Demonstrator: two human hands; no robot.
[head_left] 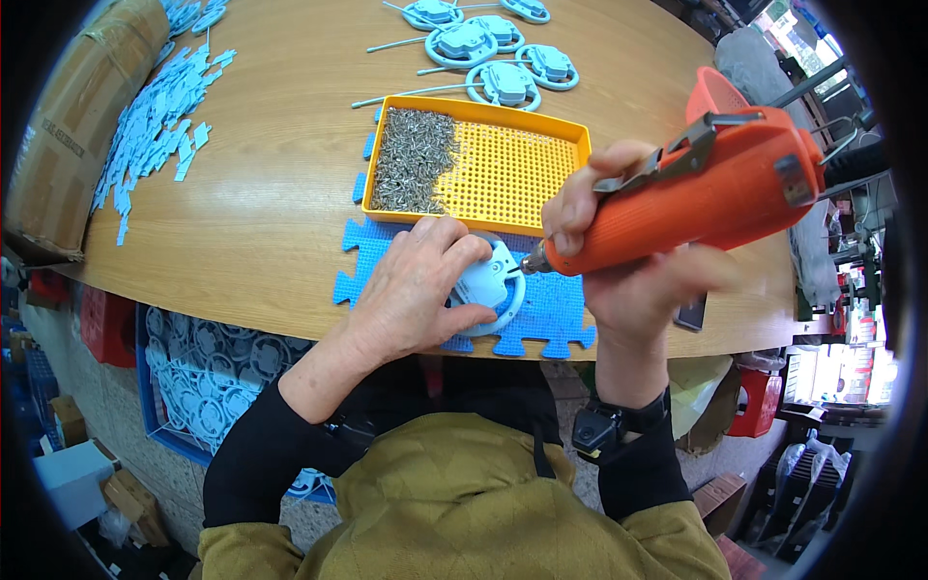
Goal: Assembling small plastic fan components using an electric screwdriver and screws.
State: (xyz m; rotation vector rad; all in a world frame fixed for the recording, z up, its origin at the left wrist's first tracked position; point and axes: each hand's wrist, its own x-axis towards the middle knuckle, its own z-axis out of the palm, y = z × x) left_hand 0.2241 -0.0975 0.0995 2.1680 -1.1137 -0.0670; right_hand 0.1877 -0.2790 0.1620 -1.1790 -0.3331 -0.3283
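A light-blue round plastic part [486,282] with a ring-shaped rim lies on a blue foam mat [556,314] near the table's front edge. My left hand [416,280] is closed on it, thumb on the near side and fingers on the far side. In my right hand [614,246] is an orange electric screwdriver [696,193], tilted down to the left. Its metal bit reaches the right side of the plastic part; whether a screw sits under the tip I cannot make out. Some right-hand fingers are smeared by motion.
Just beyond the mat stands a yellow perforated tray [583,155], its left side heaped with small screws [416,159]. Farther back lie several light-blue assemblies [507,85]. Blue flat pieces [159,126] and a cardboard box [82,126] are at left. A blue crate [150,391] holds more parts below.
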